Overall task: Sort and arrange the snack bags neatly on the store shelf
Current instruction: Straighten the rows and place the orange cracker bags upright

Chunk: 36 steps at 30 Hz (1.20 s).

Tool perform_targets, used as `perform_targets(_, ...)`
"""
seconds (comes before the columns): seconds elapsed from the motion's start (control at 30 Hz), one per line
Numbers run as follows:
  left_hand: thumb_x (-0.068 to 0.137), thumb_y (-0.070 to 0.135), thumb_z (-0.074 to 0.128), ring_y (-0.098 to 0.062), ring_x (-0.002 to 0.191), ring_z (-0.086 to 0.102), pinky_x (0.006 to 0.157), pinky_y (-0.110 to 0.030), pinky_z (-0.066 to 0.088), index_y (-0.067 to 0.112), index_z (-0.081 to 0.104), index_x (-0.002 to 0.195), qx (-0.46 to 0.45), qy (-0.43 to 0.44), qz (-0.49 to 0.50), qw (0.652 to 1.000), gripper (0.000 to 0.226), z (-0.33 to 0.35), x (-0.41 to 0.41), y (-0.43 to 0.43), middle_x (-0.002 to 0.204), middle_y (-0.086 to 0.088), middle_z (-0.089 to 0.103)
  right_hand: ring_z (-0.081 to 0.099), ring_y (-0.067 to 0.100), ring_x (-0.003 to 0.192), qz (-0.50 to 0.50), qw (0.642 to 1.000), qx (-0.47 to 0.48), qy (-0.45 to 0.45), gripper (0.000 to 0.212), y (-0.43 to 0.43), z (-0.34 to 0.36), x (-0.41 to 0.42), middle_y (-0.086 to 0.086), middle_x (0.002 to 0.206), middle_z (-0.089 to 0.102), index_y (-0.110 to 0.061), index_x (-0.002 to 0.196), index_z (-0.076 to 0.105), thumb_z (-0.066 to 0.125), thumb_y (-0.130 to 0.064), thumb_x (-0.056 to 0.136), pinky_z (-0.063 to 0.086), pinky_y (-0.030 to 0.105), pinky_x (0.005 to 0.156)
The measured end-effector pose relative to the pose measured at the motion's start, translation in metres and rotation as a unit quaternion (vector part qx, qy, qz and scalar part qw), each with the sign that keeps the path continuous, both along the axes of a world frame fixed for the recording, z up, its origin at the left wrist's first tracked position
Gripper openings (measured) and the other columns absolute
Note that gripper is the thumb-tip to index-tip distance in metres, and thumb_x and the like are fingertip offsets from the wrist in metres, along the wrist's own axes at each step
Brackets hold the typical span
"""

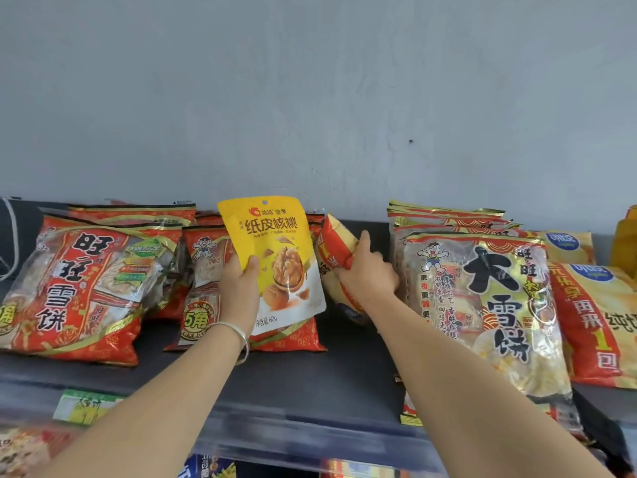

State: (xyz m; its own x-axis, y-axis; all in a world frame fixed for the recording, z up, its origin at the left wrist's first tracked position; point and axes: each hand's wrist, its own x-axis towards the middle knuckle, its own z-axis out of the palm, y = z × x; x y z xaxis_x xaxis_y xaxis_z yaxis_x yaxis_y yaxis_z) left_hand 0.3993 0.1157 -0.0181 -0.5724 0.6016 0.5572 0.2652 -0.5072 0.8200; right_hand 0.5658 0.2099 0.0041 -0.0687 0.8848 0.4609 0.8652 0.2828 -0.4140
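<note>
My left hand (239, 283) holds a yellow walnut snack pouch (275, 257) upright in front of a row of red rice-cracker bags (203, 281). My right hand (367, 270) grips an orange-and-yellow snack bag (336, 250), tilted on edge in the gap at the middle of the dark shelf (310, 384). A big red rice-cracker bag (79, 288) leans at the left. A stack of gold-and-red cracker bags (482, 305) stands just right of my right hand.
Orange-yellow bags (593, 322) lie at the far right, one more (568, 244) behind them. A green-yellow price tag (84, 407) sits on the shelf's front rail (293, 439). More snacks show on the lower shelf (210, 469). A grey wall backs the shelf.
</note>
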Motion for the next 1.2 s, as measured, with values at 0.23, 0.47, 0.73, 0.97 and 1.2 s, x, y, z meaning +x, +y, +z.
perform_targets(0.23, 0.096, 0.011, 0.043, -0.024, 0.074, 0.050, 0.067, -0.034, 0.037, 0.010, 0.058, 0.091, -0.106, 0.079, 0.059, 0.990, 0.015, -0.010, 0.007, -0.005, 0.084, -0.008, 0.059, 0.059, 0.034, 0.110, 0.006, 0.999, -0.041, 0.017, 0.076, -0.017, 0.021, 0.011, 0.014, 0.126, 0.056, -0.024, 0.150, 0.005, 0.046, -0.052, 0.092, 0.049, 0.045, 0.080)
perform_targets(0.47, 0.097, 0.012, 0.043, -0.023, 0.068, 0.045, 0.064, -0.034, 0.033, 0.009, 0.056, 0.086, -0.124, 0.095, 0.076, 0.985, 0.017, -0.018, 0.024, -0.025, 0.072, -0.002, 0.053, 0.040, 0.036, 0.129, 0.025, 0.995, 0.048, -0.079, 0.056, -0.045, 0.020, 0.021, 0.014, 0.148, 0.032, -0.018, 0.148, 0.022, 0.044, -0.030, 0.098, 0.047, 0.045, 0.089)
perform_targets(0.73, 0.098, 0.015, 0.039, -0.025, 0.068, 0.047, 0.065, -0.038, 0.036, 0.004, 0.059, 0.097, -0.065, 0.092, 0.086, 0.990, 0.023, -0.004, 0.028, -0.048, 0.085, -0.014, 0.059, 0.061, 0.024, 0.100, 0.146, 0.966, -0.134, -0.163, 0.038, -0.067, 0.010, 0.024, 0.009, 0.113, 0.063, -0.011, 0.126, 0.056, 0.048, -0.031, 0.095, 0.053, 0.038, 0.087)
perform_targets(0.97, 0.097, 0.013, 0.043, -0.021, 0.083, 0.053, 0.081, -0.043, 0.045, 0.028, 0.058, 0.088, -0.002, 0.023, -0.031, 0.999, 0.023, 0.015, 0.033, -0.072, 0.093, -0.007, 0.062, 0.057, 0.022, 0.111, 0.210, 0.962, -0.119, 0.126, 0.055, -0.097, 0.013, 0.007, 0.009, 0.134, 0.054, -0.012, 0.145, 0.034, 0.043, -0.041, 0.098, 0.048, 0.034, 0.091)
perform_targets(1.2, 0.094, 0.014, 0.051, -0.010, 0.081, 0.059, 0.076, -0.032, 0.044, 0.023, 0.059, 0.098, 0.000, -0.019, -0.113, 0.993, 0.013, 0.008, 0.064, -0.074, 0.093, 0.005, 0.065, 0.055, 0.026, 0.082, 0.146, 0.896, -0.159, 0.387, 0.012, -0.124, 0.005, 0.045, 0.014, 0.085, 0.056, -0.003, 0.095, 0.058, 0.051, -0.013, 0.094, 0.051, 0.046, 0.080)
